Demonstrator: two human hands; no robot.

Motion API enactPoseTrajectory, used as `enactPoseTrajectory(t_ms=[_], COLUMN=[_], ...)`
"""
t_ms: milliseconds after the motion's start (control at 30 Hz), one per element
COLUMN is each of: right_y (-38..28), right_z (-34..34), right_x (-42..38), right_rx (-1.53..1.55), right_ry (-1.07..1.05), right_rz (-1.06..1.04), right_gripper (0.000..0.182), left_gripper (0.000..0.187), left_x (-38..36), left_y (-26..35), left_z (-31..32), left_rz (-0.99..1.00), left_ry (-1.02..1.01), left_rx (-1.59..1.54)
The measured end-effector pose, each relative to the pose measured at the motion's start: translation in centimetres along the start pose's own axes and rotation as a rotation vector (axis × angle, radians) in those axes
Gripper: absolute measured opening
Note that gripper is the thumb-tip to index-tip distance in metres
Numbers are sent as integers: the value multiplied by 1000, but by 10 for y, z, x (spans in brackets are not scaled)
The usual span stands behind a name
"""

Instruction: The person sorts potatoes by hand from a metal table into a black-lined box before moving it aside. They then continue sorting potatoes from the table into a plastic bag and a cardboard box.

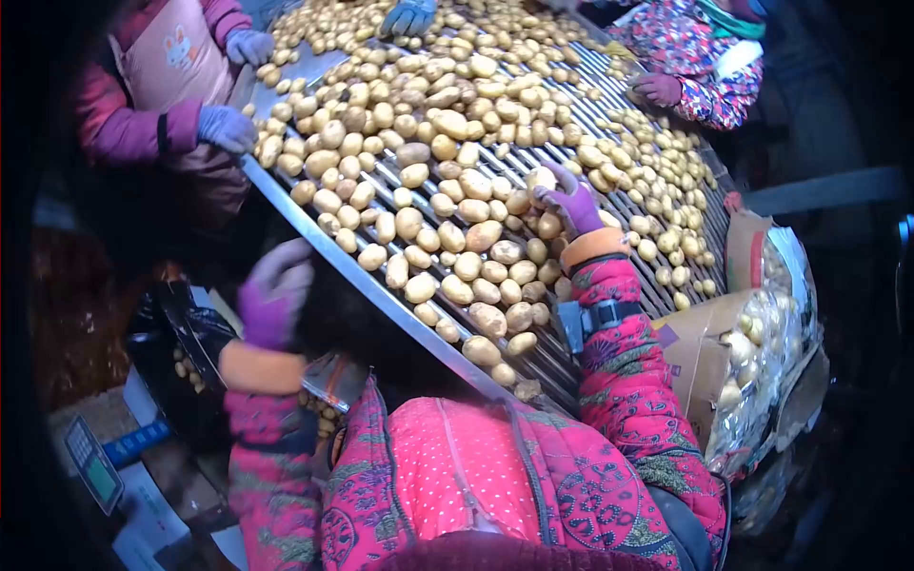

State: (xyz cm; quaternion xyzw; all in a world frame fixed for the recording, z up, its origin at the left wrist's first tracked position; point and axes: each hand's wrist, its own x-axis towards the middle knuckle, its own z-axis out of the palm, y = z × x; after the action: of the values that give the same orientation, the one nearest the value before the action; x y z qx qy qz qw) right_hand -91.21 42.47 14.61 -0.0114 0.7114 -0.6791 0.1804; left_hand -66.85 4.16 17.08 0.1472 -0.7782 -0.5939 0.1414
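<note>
My right hand (pixel 574 202), in a purple and grey glove, reaches over the sorting rollers (pixel 562 366). Its fingers are closed on a pale potato (pixel 541 179). Loose potatoes (pixel 476 211) of mixed sizes lie all around it on the metal bars. My left hand (pixel 276 293), gloved the same way, hangs off the near left side of the metal rim (pixel 328 249), lower than the potatoes. Its fingers are curved and apart, somewhat blurred, and I see nothing in them.
A co-worker's gloved hands (pixel 226 128) rest by the left rim; another blue-gloved hand (pixel 409 17) is at the far end. Across the rollers is a further co-worker's hand (pixel 657 89). A potato-filled bag in cardboard (pixel 700 357) stands right. A scale display (pixel 93 463) sits lower left.
</note>
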Motion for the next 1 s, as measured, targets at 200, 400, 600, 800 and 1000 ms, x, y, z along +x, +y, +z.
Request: enactPoseTrajectory(t_ms=[200,400,600,800,1000], right_y=[-10,-16,-28,-11,-20], right_z=[22,9,5,2,5], right_x=[-72,-82,-68,-62,-68], right_rx=[491,595,457,525,519], right_ry=[-24,-96,-21,11,-135], right_rz=[96,239,286,266,130], right_gripper=[52,50,50,63,61], left_gripper=[41,56,57,60,85], left_x=[100,151,181,166,91], left_y=[9,11,34,12,28], left_z=[182,259,270,237,205], left_rz=[769,607,251,212,-546], left_ry=[-407,-750,-1016,-997,-795], left_rx=[686,1164,1169,618,-1097])
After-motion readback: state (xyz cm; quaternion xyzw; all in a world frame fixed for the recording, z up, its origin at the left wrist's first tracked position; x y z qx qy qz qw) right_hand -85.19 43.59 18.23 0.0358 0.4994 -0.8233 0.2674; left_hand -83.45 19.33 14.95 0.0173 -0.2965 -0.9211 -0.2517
